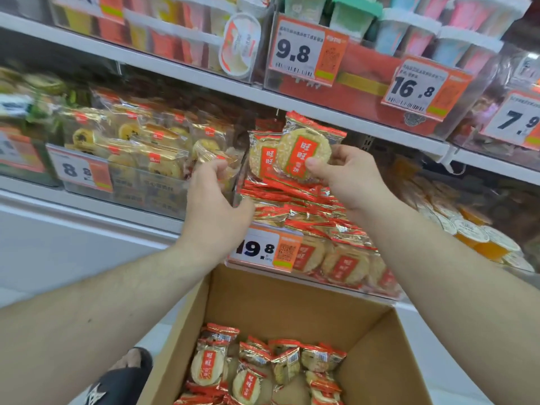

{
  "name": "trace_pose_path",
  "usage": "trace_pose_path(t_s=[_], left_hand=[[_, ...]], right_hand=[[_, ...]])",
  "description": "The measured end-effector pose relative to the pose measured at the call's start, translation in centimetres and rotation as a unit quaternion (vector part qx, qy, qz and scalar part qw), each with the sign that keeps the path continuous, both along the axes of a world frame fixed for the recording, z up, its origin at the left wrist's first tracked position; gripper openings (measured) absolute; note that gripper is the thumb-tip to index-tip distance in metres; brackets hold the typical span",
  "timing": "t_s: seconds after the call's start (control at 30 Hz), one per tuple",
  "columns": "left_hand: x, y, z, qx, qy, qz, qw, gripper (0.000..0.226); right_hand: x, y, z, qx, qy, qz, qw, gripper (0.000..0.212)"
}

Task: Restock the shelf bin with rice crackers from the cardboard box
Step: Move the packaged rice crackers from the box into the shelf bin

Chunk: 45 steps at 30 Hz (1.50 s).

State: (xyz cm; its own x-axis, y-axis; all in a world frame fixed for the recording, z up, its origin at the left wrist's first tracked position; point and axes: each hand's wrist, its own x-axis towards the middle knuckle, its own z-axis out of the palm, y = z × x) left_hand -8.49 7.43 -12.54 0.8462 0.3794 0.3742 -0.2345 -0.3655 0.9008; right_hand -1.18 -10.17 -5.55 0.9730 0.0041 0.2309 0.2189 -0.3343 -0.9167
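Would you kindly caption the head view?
Right hand lifts red-wrapped rice cracker packets above clear shelf bin, brown cardboard box below.

Head camera looks forward and down, close on shelf bin (pixel 321 229) and cardboard box (pixel 292 299).

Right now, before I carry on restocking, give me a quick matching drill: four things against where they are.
Things:
1. right hand
2. left hand
3. cardboard box
4. 9.8 price tag

Places:
A. upper shelf edge
B. below the shelf, part filled with packs
C. pinching a rice cracker pack over the bin
D. at the bin's left edge

Pairs: 1-C, 2-D, 3-B, 4-A
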Motion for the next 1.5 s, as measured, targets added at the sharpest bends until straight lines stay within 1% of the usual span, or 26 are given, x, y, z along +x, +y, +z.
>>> trace_pose_path(t_s=[0.1,0.2,0.27,0.3,0.33,0.4,0.43,0.6,0.83,0.9,0.97,1.03,1.07,1.13,1.2,1.27,1.33,1.37,1.4,1.43,1.5], left_hand=[[0.2,-0.2,-0.4,-0.016,0.007,-0.038,0.999,0.064],[0.1,-0.5,-0.8,-0.018,0.004,-0.057,0.998,0.064],[0.0,-0.5,-1.0,-0.017,0.001,-0.063,0.998,0.061],[0.1,-0.5,-1.1,-0.015,-0.001,-0.063,0.998,0.06],[0.1,-0.5,-1.1,-0.012,-0.003,-0.062,0.998,0.059],[0.1,-0.5,-1.1,-0.008,-0.008,-0.058,0.998,0.057],[0.1,-0.6,-1.2,-0.006,-0.01,-0.055,0.998,0.057],[0.6,-0.7,-1.8,0.018,-0.011,-0.053,0.998,0.056],[0.6,-0.9,-1.6,0.03,0.001,-0.041,0.999,0.06],[0.5,-1.0,-1.6,0.071,-0.01,-0.017,0.997,0.059],[0.0,-1.2,-1.7,0.14,-0.028,0.024,0.989,0.06],[-0.5,-1.4,-1.6,0.209,-0.093,0.042,0.972,0.06],[-0.8,-1.5,-1.5,0.245,-0.137,0.036,0.959,0.06],[-1.1,-1.7,-1.4,0.295,-0.21,-0.015,0.932,0.055],[-1.9,-2.3,-1.4,0.308,-0.229,-0.093,0.919,0.047],[-2.6,-3.0,-2.3,0.3,-0.204,-0.157,0.919,0.034],[-3.3,-3.7,-3.9,0.273,-0.123,-0.208,0.931,0.023],[-3.5,-3.9,-4.9,0.275,-0.074,-0.234,0.93,0.018],[-3.6,-4.1,-5.9,0.298,-0.023,-0.257,0.919,0.018],[-3.7,-4.2,-6.8,0.336,0.023,-0.277,0.9,0.018],[-3.8,-4.1,-8.3,0.406,0.112,-0.319,0.849,0.023]], right_hand=[[1.6,1.5,-0.3,-0.049,-0.006,0.01,0.999,0.029],[2.5,2.5,-1.1,-0.098,-0.008,0.011,0.995,0.036],[2.8,2.9,-1.7,-0.158,-0.026,-0.023,0.987,0.044],[2.9,3.1,-2.0,-0.187,-0.034,-0.046,0.981,0.042],[2.9,3.3,-2.1,-0.2,-0.032,-0.063,0.977,0.037],[2.9,3.6,-2.5,-0.203,-0.015,-0.075,0.976,0.026],[2.8,3.7,-2.6,-0.206,-0.011,-0.077,0.976,0.025],[2.6,3.9,-2.5,-0.221,-0.006,-0.078,0.972,0.031],[2.1,3.4,-2.4,-0.191,0.027,-0.059,0.979,0.036],[1.8,3.1,-2.4,-0.185,0.03,-0.053,0.981,0.038],[1.3,2.6,-2.3,-0.185,0.031,-0.052,0.981,0.046],[0.4,1.9,-2.1,-0.188,0.019,-0.061,0.98,0.05],[-0.3,1.5,-2.0,-0.186,-0.001,-0.07,0.98,0.047],[-2.6,0.5,-2.2,-0.188,-0.073,-0.089,0.975,0.027],[-5.5,-0.4,-3.1,-0.19,-0.165,-0.094,0.963,0.005],[-8.2,-1.4,-5.1,-0.171,-0.245,-0.075,0.951,0.009],[-10.2,-2.4,-8.1,-0.18,-0.273,-0.045,0.944,0.007],[-10.9,-2.7,-9.9,-0.194,-0.263,-0.029,0.945,0.006],[-11.3,-3.1,-11.8,-0.209,-0.24,-0.015,0.948,0.005],[-11.5,-3.4,-13.8,-0.227,-0.202,-0.003,0.953,0.004],[-11.5,-4.0,-17.6,-0.272,-0.111,0.027,0.955,0.004]])
